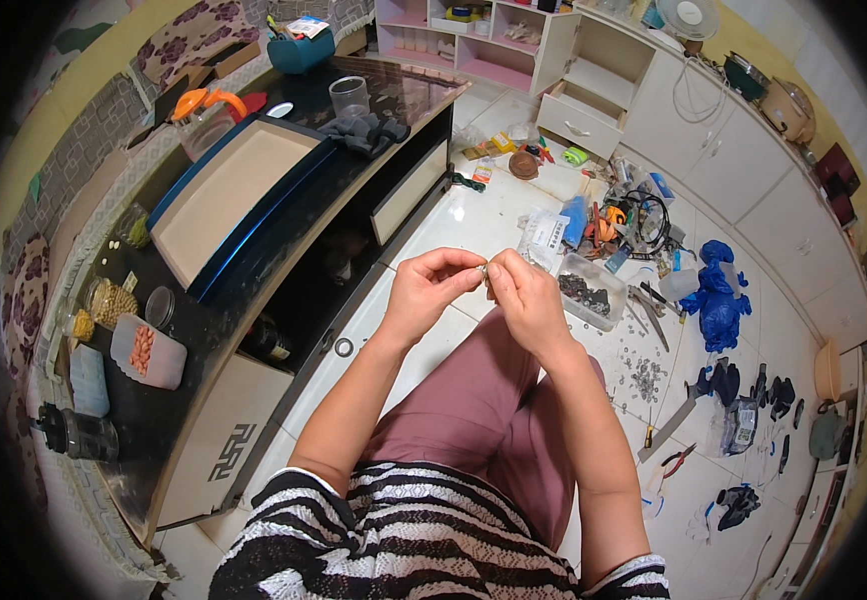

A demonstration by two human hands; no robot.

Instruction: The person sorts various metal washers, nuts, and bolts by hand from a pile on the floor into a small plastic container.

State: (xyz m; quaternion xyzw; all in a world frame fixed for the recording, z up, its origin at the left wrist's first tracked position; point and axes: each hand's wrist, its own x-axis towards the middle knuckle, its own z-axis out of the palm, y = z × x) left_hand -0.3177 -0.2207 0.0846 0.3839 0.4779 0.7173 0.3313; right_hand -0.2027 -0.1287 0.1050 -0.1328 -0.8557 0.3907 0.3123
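My left hand [433,289] and my right hand [523,296] meet above my knees, fingertips pinched together on a small metal piece [484,268]. It is too small to name more exactly, and the fingers partly cover it. Just right of my right hand, a clear plastic container [604,304] on the tiled floor holds many small dark metal parts. Small metal nuts or rings [643,377] lie scattered on the tiles below it. Beside the container rest pliers-like hand tools [651,315].
A black table [253,311] with an upturned drawer or tray [235,195], jars and a cup stands at my left. Tools and cables [621,217], blue plastic bags [718,300], a screwdriver [649,435], red-handled pliers [678,460] and dark gloves [724,381] lie on the floor at right. White cabinets [741,172] line the wall.
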